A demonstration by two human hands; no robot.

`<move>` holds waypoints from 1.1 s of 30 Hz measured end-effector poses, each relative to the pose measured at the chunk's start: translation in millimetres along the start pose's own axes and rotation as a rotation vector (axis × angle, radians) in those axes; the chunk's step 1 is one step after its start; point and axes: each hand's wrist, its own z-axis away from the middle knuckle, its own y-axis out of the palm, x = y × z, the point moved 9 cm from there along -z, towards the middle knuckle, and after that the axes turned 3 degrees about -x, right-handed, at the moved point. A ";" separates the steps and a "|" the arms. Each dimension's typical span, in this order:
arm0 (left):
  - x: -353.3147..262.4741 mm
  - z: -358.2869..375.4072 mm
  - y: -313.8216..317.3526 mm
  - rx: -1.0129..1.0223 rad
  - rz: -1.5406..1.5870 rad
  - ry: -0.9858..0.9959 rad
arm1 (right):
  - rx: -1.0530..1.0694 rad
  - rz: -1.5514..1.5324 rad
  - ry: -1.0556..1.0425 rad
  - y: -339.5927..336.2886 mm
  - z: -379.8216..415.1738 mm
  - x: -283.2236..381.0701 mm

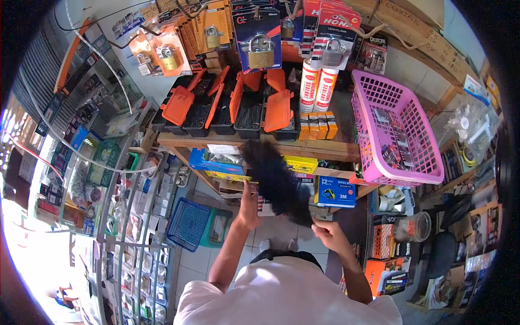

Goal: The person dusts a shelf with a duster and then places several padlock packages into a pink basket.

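Note:
My right hand [330, 234] is closed around the lower end of a black feather duster [281, 187]. The duster's fluffy head, blurred by motion, slants up and left across the front of the wooden shelf unit [325, 150]. My left hand [249, 208] is raised with its fingers stretched upward, just under a yellow and blue box [230, 169] on the shelf below the top. Whether its fingertips touch that box cannot be made out. To the right of the duster stands a blue box marked 3M [336, 192].
Black bins with orange lids [277, 112], two sealant tubes [325, 89] and a pink basket [401, 130] stand on the top. Carded padlocks [261, 51] hang above. A blue basket [188, 223] sits on the floor at left, beside a glass display case [132, 244].

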 end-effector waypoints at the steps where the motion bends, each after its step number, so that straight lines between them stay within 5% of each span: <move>1: -4.6 9.5 13.5 0.003 0.013 0.024 | 0.071 -0.039 0.008 5.1 0.8 -5.6; 4: -6.6 -4.9 9.2 0.285 0.013 0.178 | -0.020 0.009 0.015 -0.5 3.3 -10.5; 7: -1.8 1.4 6.2 0.124 0.074 -0.028 | -0.026 -0.106 0.079 2.8 3.8 -9.7; 9: -16.3 11.8 24.2 0.143 0.101 0.056 | -0.012 -0.092 0.086 1.2 4.9 -11.6; 11: -25.4 22.1 17.9 -0.075 -0.048 0.090 | -0.007 -0.082 0.096 0.6 7.5 -17.3; 13: -13.7 -0.8 -2.5 0.108 0.043 0.062 | 0.002 -0.062 0.149 3.7 10.6 -33.2; 15: -35.7 -1.7 -1.1 0.183 -0.496 0.523 | 0.040 -0.079 0.113 8.8 16.5 -44.8; 17: -26.6 -15.5 -8.8 0.251 -0.480 0.510 | 0.080 -0.100 0.077 15.6 19.2 -41.6; 19: -35.1 5.4 20.1 0.228 0.350 0.161 | -0.008 -0.110 0.119 13.5 22.3 -33.0; 27: -50.9 3.6 25.5 0.265 0.462 0.272 | 0.072 -0.146 0.148 25.6 32.2 -42.6; 28: -60.9 -4.1 20.2 0.586 0.389 0.454 | 0.164 -0.139 0.129 32.3 32.5 -44.4; 29: -47.6 -5.2 22.0 0.884 0.427 0.347 | 0.163 -0.139 0.129 32.1 32.3 -43.1; 31: -38.5 -12.1 3.4 0.035 0.370 0.277 | 0.033 -0.055 0.093 21.4 30.0 -35.5; 33: -53.9 -8.8 14.3 0.294 0.293 0.379 | 0.057 -0.078 0.116 22.3 28.4 -32.3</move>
